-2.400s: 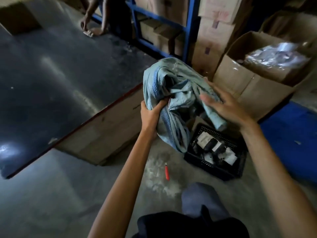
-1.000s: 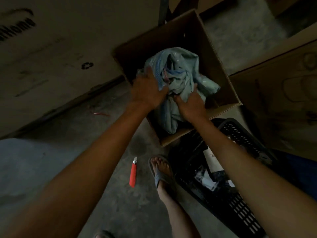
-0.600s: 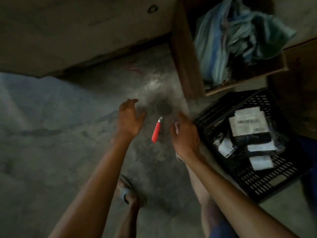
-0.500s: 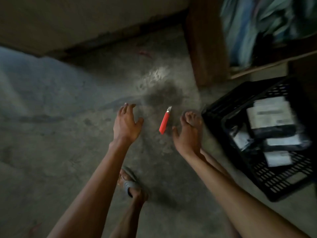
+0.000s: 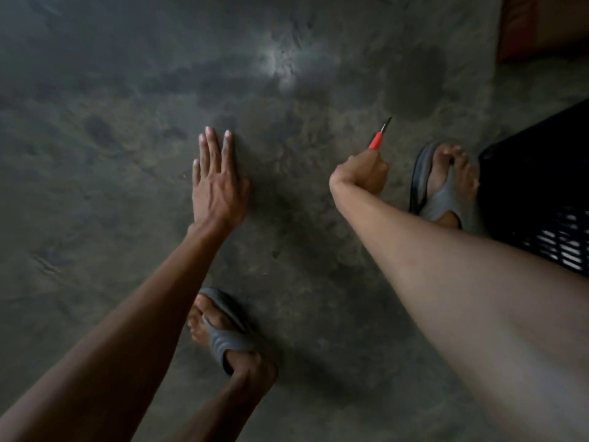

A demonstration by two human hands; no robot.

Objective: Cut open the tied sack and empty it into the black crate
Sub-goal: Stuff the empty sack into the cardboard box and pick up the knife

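Sack: not showing anywhere in this view, so its place and condition cannot be told; emptying cannot be confirmed from here. Black crate (image 5: 538, 199): one, only a corner showing at the frame's right edge, pale items glimpsed through its mesh. Red cutter (image 5: 377, 139): one, blade pointing away from the crate's side. Right hand (image 5: 360, 173): closing round the cutter, near the crate. Left hand (image 5: 216, 180): spreading flat and empty, well apart from the crate. Grey sandals (image 5: 443, 186): two, one touching the crate. Judgement: tool being taken up; nothing further can be settled.
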